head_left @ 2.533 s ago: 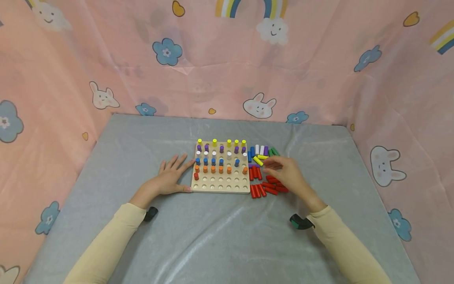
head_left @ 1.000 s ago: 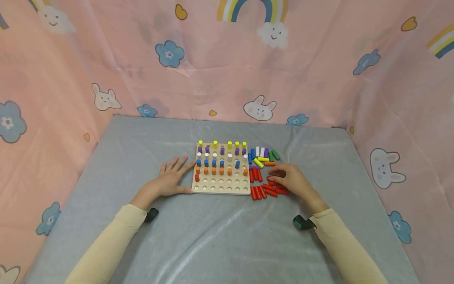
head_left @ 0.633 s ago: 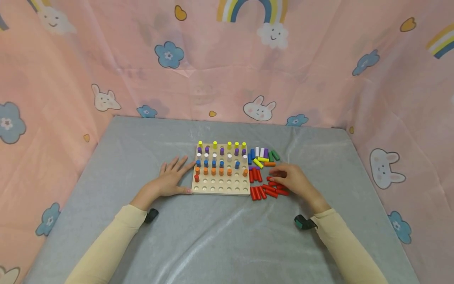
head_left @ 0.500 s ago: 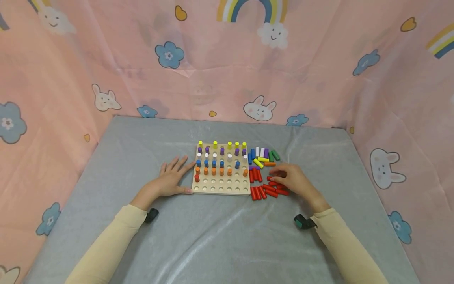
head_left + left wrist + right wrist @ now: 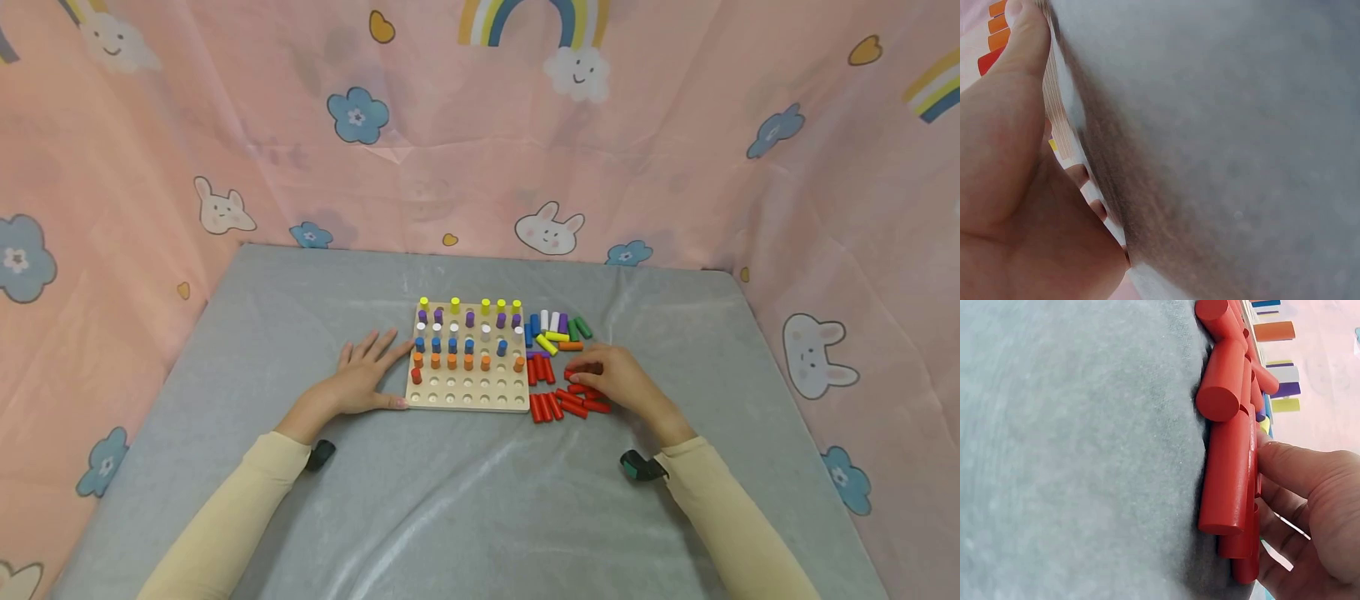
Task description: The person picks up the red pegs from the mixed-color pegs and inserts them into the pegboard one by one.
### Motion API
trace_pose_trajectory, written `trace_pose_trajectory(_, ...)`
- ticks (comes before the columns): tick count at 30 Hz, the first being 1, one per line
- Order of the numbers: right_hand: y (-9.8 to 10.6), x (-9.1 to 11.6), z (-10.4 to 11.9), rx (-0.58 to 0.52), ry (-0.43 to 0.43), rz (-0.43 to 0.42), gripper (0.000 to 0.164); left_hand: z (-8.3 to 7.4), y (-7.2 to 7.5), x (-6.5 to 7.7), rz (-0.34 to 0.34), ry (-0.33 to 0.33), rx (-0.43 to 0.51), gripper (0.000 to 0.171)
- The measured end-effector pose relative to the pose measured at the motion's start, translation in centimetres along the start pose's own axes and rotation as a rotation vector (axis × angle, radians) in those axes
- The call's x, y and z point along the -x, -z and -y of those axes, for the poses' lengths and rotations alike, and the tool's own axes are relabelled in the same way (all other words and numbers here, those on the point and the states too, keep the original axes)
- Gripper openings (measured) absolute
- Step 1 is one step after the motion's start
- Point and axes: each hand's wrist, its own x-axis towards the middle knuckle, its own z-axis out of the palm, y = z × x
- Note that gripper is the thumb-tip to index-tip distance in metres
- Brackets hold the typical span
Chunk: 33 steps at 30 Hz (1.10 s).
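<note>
A grey-covered table (image 5: 442,500) bears a wooden board (image 5: 476,392) near its middle, squarely in front of the person, which likely puts it within reach of both arms. The left hand (image 5: 360,383) lies palm down with fingers spread wide, thumb at the board's near left corner and forefinger against its left edge, seemingly to steady it. The right hand (image 5: 617,375) is drawn in narrow, thumb and fingers apparently pinching a red peg (image 5: 568,374) to the right of the board, among the loose red pegs (image 5: 547,408). These lie just beside the board, presumably for a short reach. Standing rows each show one colour, as with the orange pegs (image 5: 452,361), suggesting placement by colour.
</note>
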Motion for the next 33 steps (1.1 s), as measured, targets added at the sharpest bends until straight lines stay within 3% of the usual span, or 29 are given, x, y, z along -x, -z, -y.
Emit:
trace_pose_trajectory(23,-0.18,-0.04,-0.03,0.012,0.02,-0.02,0.014,0.28,-0.22,-0.13,0.006,0.0,0.004,0.102)
trace_pose_trajectory(33,-0.12,-0.06,0.47,0.01,-0.006,-0.036,0.023,0.25,-0.15,-0.14,0.009,0.007,-0.011,0.102)
